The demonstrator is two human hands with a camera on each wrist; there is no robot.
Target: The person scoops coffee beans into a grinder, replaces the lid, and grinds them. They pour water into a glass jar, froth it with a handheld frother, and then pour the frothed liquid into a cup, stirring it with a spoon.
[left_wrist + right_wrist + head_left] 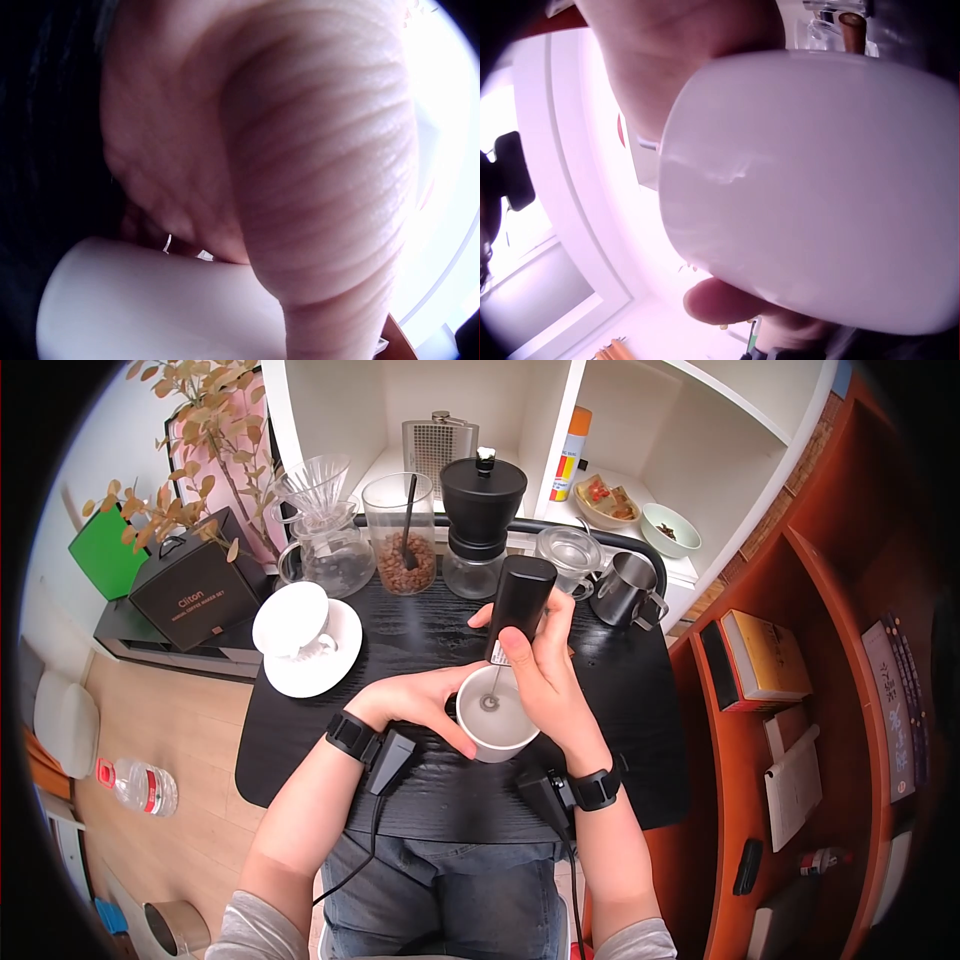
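Observation:
A white cup [497, 732] with cloudy pale liquid inside stands near the middle of the black table. My left hand [425, 705] grips its left side, thumb along the near wall; in the left wrist view that thumb [322, 187] lies over the white cup [165, 300]. My right hand [550, 680] holds a black handheld frother [522, 595] upright above the cup, its thin shaft and round whisk [489, 702] down in the liquid. The right wrist view shows the cup's outer wall [810, 195] close up, with part of a hand [682, 52] behind it.
Behind the cup stand a glass server with dripper [335, 555], a glass of coffee beans [404, 560], a black grinder [483, 500], a small glass pot [568, 555] and a metal pitcher [625, 590]. A white cup and saucer [335, 670] sit at the left.

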